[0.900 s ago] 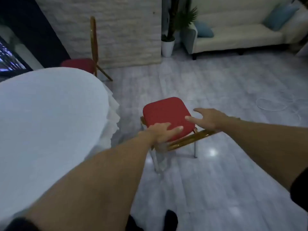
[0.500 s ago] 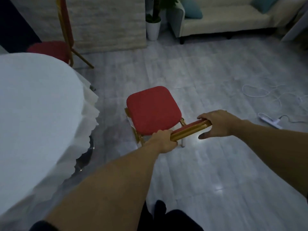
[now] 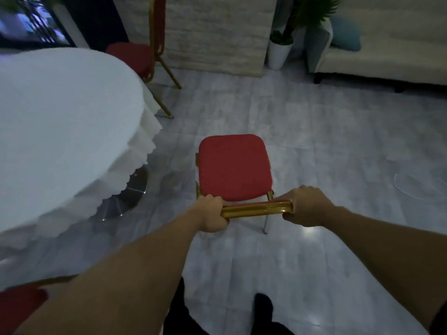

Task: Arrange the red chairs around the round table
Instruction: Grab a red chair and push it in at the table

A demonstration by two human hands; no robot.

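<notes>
Both arms reach forward; left hand (image 3: 212,212) and right hand (image 3: 306,206) clamp the red chair (image 3: 233,166) (gold top rail).

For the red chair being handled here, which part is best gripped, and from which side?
Grip the gold top rail of the red chair, coming from behind its backrest. The rail is a straight bar facing the person, wide enough for the left hand and right hand at its two ends. That hold probably allows steering toward the round table.
</notes>
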